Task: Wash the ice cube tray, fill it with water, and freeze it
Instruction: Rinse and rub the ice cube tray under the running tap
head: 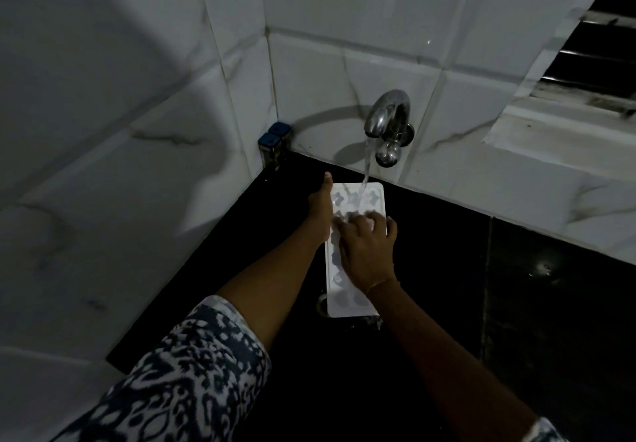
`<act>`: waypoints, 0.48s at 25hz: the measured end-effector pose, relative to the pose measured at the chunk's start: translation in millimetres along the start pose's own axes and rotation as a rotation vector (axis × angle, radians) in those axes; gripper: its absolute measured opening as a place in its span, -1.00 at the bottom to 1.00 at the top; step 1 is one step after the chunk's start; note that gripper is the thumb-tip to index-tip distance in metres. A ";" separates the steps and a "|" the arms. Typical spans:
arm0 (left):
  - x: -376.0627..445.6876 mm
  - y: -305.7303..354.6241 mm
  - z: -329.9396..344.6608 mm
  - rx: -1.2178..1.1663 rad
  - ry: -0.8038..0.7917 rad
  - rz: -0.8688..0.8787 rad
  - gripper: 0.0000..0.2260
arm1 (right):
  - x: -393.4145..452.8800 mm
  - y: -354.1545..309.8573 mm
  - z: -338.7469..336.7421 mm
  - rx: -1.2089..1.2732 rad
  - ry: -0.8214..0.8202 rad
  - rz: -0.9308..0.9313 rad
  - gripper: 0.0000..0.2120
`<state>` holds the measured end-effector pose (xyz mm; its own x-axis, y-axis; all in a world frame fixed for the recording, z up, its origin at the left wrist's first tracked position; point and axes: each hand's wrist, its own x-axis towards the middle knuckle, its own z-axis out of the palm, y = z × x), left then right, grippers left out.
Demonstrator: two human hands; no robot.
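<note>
Head view showed us working at a dark sink [430, 304] in dim light, with the white ice cube tray [347, 304] held lengthwise under the tap [387, 111]. Water [366, 162] ran from the spout onto the far end of the tray, near its shaped cavities. Our left hand [321, 207] steadied the tray along its left edge, thumb stretched up beside the far corner; we could not tell how the other fingers lay, since they were under or behind the tray. Our right hand [366, 252] lay on top of the tray's middle, its fingers [347, 226] curled loosely and a little spread over the cavities, pressing on them rather than pinching anything, though blur made the tips hard to read.

We judged that we were in the washing step: the tap was on and the cavities were being rubbed under the stream. Whether any soap was used, we could not see. Left to do, by our reckoning, were a final rinse, filling every cavity evenly, and carrying the tray level to a freezer, which was nowhere in view.
</note>
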<state>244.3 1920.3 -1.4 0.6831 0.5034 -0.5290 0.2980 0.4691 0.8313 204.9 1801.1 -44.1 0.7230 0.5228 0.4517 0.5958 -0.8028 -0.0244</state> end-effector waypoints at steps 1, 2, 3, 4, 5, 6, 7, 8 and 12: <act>-2.6 1.1 0.1 -0.013 -0.015 -0.001 -0.52 | 1.5 -3.3 -3.0 -0.007 -0.048 0.018 -0.64; -3.3 2.0 0.7 -0.035 -0.009 -0.009 -0.49 | 3.3 -6.1 -4.7 -0.007 -0.076 0.035 -0.64; -0.8 2.5 -0.8 -0.046 -0.011 -0.013 -0.45 | 6.2 -8.5 -6.2 0.000 -0.091 0.048 -0.65; 0.8 3.3 -2.3 -0.059 -0.008 -0.024 -0.43 | 9.9 -9.5 -7.4 0.013 -0.089 0.046 -0.67; 3.9 2.1 -3.6 -0.066 -0.013 -0.033 -0.42 | 13.5 -8.8 -9.4 0.024 -0.077 0.035 -0.68; 5.3 0.0 -4.4 -0.085 -0.026 -0.050 -0.41 | 16.3 -6.8 -11.1 0.030 -0.074 0.019 -0.69; 3.2 -0.9 -4.9 -0.102 -0.046 -0.063 -0.39 | 17.1 -4.1 -12.8 0.030 -0.083 0.009 -0.71; 2.6 -2.1 -4.2 -0.125 -0.043 -0.062 -0.40 | 16.7 -2.4 -14.2 0.027 -0.102 0.004 -0.71; 1.5 0.3 0.0 -0.080 0.052 0.001 -0.47 | 10.9 -7.1 -10.7 -0.048 -0.148 0.000 -0.67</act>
<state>245.4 1921.2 -2.0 0.6471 0.5401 -0.5381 0.2420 0.5238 0.8167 204.8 1809.4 -29.4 0.7688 0.5566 0.3149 0.5810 -0.8136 0.0196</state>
